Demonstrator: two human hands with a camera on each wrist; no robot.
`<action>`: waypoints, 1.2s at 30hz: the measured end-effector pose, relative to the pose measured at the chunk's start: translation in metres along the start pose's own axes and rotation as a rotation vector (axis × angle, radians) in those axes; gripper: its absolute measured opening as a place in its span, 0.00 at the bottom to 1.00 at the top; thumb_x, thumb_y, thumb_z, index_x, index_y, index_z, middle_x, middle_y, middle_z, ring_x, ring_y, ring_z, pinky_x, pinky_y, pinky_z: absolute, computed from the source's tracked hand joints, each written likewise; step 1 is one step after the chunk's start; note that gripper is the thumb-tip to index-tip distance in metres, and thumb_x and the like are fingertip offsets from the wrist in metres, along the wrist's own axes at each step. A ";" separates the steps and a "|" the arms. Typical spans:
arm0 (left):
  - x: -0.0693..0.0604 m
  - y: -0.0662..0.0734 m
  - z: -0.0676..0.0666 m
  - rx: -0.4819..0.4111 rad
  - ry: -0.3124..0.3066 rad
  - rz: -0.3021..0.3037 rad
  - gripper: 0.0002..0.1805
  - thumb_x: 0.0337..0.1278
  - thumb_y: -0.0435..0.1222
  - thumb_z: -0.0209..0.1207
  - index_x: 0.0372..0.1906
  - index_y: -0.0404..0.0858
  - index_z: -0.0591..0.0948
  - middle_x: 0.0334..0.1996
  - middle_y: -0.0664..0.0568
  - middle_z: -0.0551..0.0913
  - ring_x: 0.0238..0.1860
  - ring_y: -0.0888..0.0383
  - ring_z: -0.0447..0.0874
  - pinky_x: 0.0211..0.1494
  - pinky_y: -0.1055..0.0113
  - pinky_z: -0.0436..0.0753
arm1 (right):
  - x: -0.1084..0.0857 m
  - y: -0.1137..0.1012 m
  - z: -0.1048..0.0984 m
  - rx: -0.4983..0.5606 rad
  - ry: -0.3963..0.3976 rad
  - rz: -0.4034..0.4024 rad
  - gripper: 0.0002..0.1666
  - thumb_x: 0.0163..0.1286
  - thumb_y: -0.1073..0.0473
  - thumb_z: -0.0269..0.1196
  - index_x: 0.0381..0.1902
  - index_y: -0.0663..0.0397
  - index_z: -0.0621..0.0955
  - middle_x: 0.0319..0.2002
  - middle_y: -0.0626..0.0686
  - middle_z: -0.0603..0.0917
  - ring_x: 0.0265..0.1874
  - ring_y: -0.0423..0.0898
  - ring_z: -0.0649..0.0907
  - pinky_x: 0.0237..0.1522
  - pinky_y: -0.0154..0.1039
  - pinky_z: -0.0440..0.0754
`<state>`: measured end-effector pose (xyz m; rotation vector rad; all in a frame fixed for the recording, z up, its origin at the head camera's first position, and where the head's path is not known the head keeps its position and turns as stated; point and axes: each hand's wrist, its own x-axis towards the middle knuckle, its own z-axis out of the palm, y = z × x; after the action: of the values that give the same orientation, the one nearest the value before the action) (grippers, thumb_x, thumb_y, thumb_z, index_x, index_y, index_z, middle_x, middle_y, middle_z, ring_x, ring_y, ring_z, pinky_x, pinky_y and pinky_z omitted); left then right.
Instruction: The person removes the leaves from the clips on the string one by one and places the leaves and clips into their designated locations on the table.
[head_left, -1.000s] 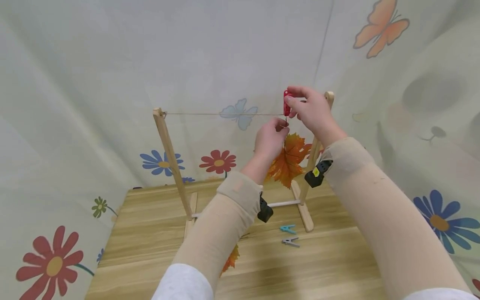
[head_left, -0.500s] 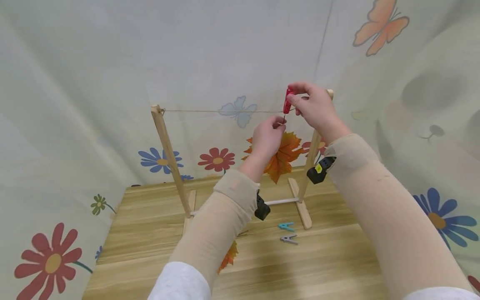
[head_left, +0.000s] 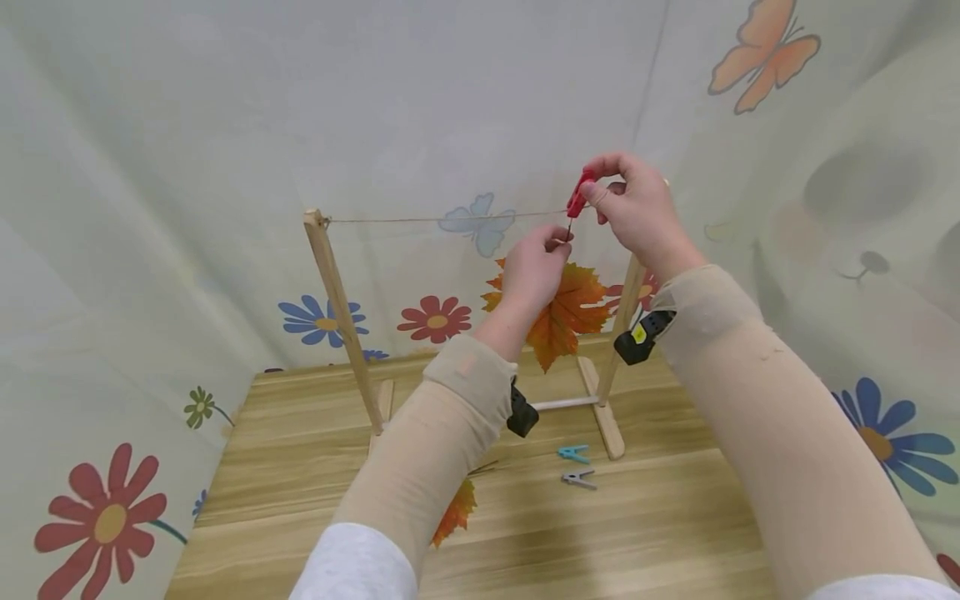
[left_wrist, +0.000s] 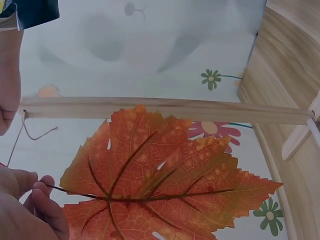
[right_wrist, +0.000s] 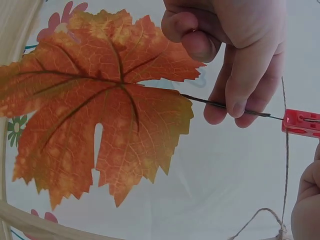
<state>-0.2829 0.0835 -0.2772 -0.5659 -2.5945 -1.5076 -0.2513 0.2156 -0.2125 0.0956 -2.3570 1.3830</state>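
My left hand (head_left: 534, 271) pinches the dark stem (right_wrist: 200, 100) of an orange maple leaf (head_left: 568, 312) between thumb and fingers, and the leaf hangs below it. Just above, my right hand (head_left: 637, 208) holds a red clothespin (head_left: 579, 196) by its upper end, thumb against fingers. The clothespin's lower tip meets the thin string (head_left: 420, 220) and the top end of the stem. In the right wrist view the string crosses right at the clothespin's nose (right_wrist: 290, 121); whether it lies inside the jaws is hard to tell. The leaf fills much of the left wrist view.
The string runs between the wooden posts (head_left: 337, 308) of a stand on a wood-grain table (head_left: 637, 533). A teal clothespin (head_left: 573, 453) and a grey clothespin (head_left: 578, 478) lie by its right foot. Another orange leaf (head_left: 457, 512) is partly hidden by my left sleeve.
My right hand and the red clothespin have moved slightly up and right, and the clothespin leans more. The string now rises toward it. My left hand has shifted a little upward with the stem.
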 end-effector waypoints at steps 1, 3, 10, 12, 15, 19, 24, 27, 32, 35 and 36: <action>0.000 -0.001 0.000 -0.002 0.000 -0.002 0.09 0.66 0.40 0.52 0.46 0.47 0.81 0.41 0.57 0.82 0.42 0.60 0.78 0.43 0.67 0.76 | 0.000 0.000 0.000 0.007 0.004 -0.003 0.16 0.69 0.55 0.57 0.52 0.52 0.73 0.47 0.50 0.74 0.25 0.46 0.73 0.28 0.35 0.68; 0.000 -0.001 0.001 -0.009 -0.001 -0.007 0.10 0.66 0.40 0.52 0.46 0.47 0.81 0.41 0.57 0.82 0.42 0.60 0.78 0.44 0.67 0.76 | 0.000 0.001 0.000 0.020 0.015 -0.015 0.15 0.68 0.55 0.58 0.51 0.52 0.74 0.47 0.50 0.74 0.24 0.46 0.72 0.27 0.35 0.68; -0.001 -0.002 0.000 -0.004 0.001 -0.009 0.10 0.67 0.40 0.52 0.46 0.46 0.81 0.41 0.57 0.82 0.42 0.60 0.78 0.46 0.66 0.76 | 0.000 0.000 -0.001 0.037 0.040 -0.035 0.16 0.68 0.54 0.58 0.51 0.50 0.74 0.46 0.49 0.74 0.25 0.46 0.72 0.24 0.35 0.66; -0.001 -0.002 0.000 0.000 0.003 -0.008 0.10 0.67 0.40 0.52 0.46 0.46 0.81 0.41 0.57 0.82 0.42 0.60 0.78 0.46 0.66 0.76 | 0.000 -0.001 -0.002 0.042 0.042 -0.035 0.16 0.68 0.54 0.58 0.52 0.50 0.74 0.46 0.49 0.74 0.25 0.47 0.72 0.24 0.35 0.66; -0.001 -0.002 0.000 0.001 0.005 -0.005 0.09 0.66 0.40 0.52 0.46 0.46 0.81 0.41 0.57 0.82 0.42 0.60 0.78 0.45 0.66 0.76 | 0.000 -0.002 -0.001 0.052 0.043 -0.031 0.16 0.68 0.53 0.58 0.52 0.50 0.73 0.46 0.49 0.74 0.25 0.47 0.72 0.25 0.34 0.67; -0.003 -0.002 0.000 -0.002 0.006 -0.004 0.09 0.66 0.39 0.53 0.45 0.46 0.81 0.41 0.57 0.82 0.41 0.60 0.78 0.45 0.67 0.76 | -0.002 -0.002 -0.001 0.080 0.052 -0.023 0.16 0.68 0.54 0.58 0.52 0.50 0.73 0.45 0.49 0.74 0.23 0.45 0.72 0.23 0.34 0.65; -0.004 -0.002 -0.001 0.012 -0.002 -0.001 0.09 0.66 0.40 0.53 0.45 0.48 0.81 0.40 0.59 0.82 0.40 0.61 0.78 0.44 0.67 0.76 | -0.006 -0.006 -0.001 0.136 0.089 -0.045 0.15 0.67 0.55 0.58 0.51 0.49 0.74 0.40 0.50 0.77 0.20 0.45 0.70 0.19 0.34 0.62; -0.004 -0.002 -0.002 0.017 -0.004 0.000 0.09 0.66 0.41 0.53 0.45 0.49 0.81 0.40 0.59 0.82 0.40 0.61 0.77 0.44 0.68 0.76 | -0.009 -0.010 -0.002 0.147 0.102 -0.072 0.16 0.66 0.56 0.58 0.51 0.50 0.74 0.39 0.50 0.77 0.20 0.45 0.70 0.19 0.34 0.62; -0.004 -0.004 -0.004 0.019 -0.011 0.008 0.09 0.66 0.41 0.53 0.46 0.49 0.81 0.41 0.59 0.82 0.42 0.61 0.78 0.46 0.68 0.76 | -0.016 -0.014 -0.001 0.147 0.102 -0.094 0.15 0.67 0.58 0.57 0.51 0.53 0.74 0.41 0.49 0.75 0.19 0.45 0.70 0.19 0.33 0.62; -0.003 -0.007 -0.007 0.025 -0.014 0.016 0.11 0.66 0.41 0.53 0.48 0.48 0.81 0.43 0.60 0.82 0.44 0.61 0.78 0.47 0.67 0.76 | -0.019 -0.013 0.000 0.162 0.103 -0.092 0.15 0.68 0.58 0.57 0.51 0.54 0.73 0.41 0.50 0.75 0.20 0.46 0.70 0.19 0.33 0.63; -0.003 -0.008 -0.008 0.022 -0.014 0.015 0.11 0.66 0.41 0.53 0.48 0.49 0.82 0.43 0.60 0.82 0.44 0.62 0.78 0.48 0.67 0.75 | -0.019 -0.011 0.001 0.160 0.104 -0.093 0.15 0.68 0.58 0.57 0.51 0.54 0.73 0.42 0.50 0.75 0.20 0.46 0.70 0.19 0.33 0.63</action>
<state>-0.2833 0.0726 -0.2803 -0.5946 -2.6077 -1.4745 -0.2313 0.2067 -0.2110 0.1722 -2.1282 1.4927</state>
